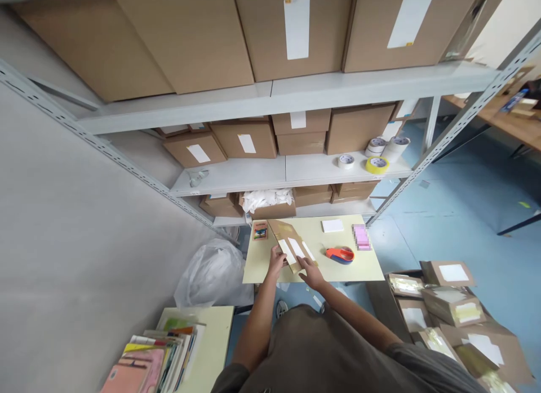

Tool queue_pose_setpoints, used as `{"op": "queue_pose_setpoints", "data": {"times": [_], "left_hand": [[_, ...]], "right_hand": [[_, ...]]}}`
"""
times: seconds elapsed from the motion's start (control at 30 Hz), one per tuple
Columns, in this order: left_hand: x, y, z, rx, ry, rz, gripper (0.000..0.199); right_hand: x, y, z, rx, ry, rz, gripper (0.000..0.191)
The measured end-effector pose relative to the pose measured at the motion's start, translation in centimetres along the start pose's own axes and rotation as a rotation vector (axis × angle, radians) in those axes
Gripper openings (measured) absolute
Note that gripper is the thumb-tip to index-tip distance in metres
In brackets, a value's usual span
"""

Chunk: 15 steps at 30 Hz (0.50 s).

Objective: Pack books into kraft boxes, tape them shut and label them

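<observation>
A flat cardboard package (284,230) with several white labels on its face is tilted up over the pale yellow table (257,269). My left hand (276,261) is closed around its left edge, thumb on the labelled side. My right hand (311,273) grips the near right part, its fingertips on a white label (296,247) and its thumb by the near edge. To the right of it lies a red and blue tape dispenser (340,255). A small box with coloured pictures (260,230) lies left of the package, and a white stack of labels or paper (332,226) lies at the back.
A pixelated pink item (362,237) sits at the table's right edge. Ahead stands a metal shelf (279,102) with cardboard boxes and tape rolls (377,165). Taped boxes (452,303) are piled at right. A plastic bag (211,275) and stacked books (164,353) are at left.
</observation>
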<state>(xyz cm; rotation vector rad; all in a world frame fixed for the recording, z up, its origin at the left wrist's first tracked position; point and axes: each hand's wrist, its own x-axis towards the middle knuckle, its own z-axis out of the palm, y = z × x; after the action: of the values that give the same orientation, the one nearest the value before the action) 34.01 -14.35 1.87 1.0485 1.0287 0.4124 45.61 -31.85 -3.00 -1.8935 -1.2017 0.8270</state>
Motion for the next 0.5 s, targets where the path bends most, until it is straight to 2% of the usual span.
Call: {"op": "queue_pose_setpoints", "data": {"times": [0.07,0.2,0.33,0.37,0.43,0.5], "left_hand": [[-0.2,0.5,0.0,-0.032,-0.027,0.026,0.077],[0.0,3.0,-0.6,-0.059,-0.102,0.106,0.083],[1.4,6.1,-1.5,-0.002,-0.229,0.172,0.078],[2.0,6.7,-1.9,0.036,-0.218,0.185,0.076],[3.5,7.6,-2.9,0.114,-0.094,0.205,0.078],[5.2,8.2,-4.3,0.195,0.021,0.228,0.087]], "right_hand": [[0.0,-1.0,-0.2,-0.037,0.094,0.005,0.078],[0.5,-3.2,-1.6,-0.095,0.168,-0.005,0.054],[1.4,-4.2,-3.5,-0.002,0.397,0.048,0.035],[1.5,-4.1,-4.1,0.031,0.456,0.071,0.031],[1.4,-3.8,-5.4,0.081,0.516,0.105,0.026],[1.0,-3.2,-6.8,0.149,0.486,0.106,0.024]]}}
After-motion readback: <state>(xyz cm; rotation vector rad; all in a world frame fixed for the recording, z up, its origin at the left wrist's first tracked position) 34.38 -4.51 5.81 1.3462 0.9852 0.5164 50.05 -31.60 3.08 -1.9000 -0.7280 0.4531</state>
